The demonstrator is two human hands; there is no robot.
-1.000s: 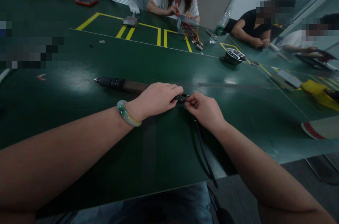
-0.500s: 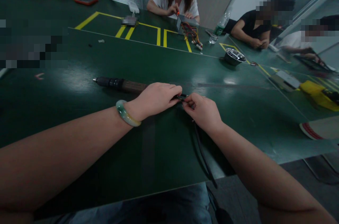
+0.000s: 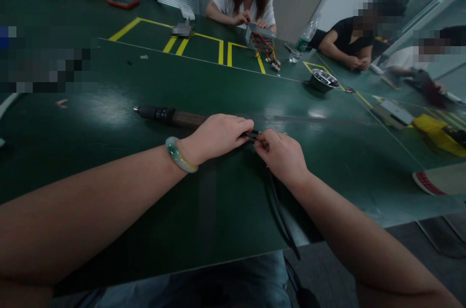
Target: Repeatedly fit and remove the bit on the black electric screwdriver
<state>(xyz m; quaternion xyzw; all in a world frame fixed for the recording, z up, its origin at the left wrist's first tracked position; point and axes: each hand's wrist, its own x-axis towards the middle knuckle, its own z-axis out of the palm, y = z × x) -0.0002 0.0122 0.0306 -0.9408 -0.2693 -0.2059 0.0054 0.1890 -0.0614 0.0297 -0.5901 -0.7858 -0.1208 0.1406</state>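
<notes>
An electric screwdriver (image 3: 185, 118), black with a brownish grip and a metal tip, lies pointing left on the green table. My left hand (image 3: 222, 133) is closed over its right-hand end, thumb and fingers pinched on a small dark end part. Close against it, my right hand (image 3: 280, 152) pinches the plug end of a black cable (image 3: 278, 206). The cable runs down from under my right hand and over the table's front edge. Between the fingertips a small dark, partly shiny connection shows. Fingers hide most of it, so I cannot tell whether the plug is seated.
Across the green table (image 3: 163, 75), a person handles a metal box (image 3: 257, 33) with coloured wires. A water bottle (image 3: 303, 45), metal bowl (image 3: 323, 79) and yellow object (image 3: 439, 133) stand to the right. Other people sit around. A red-edged phone (image 3: 123, 3) lies back left.
The view has shifted slightly, so things sit a little further right. Both hands keep their grip at the joint, with slightly more of the dark connection showing between them.
</notes>
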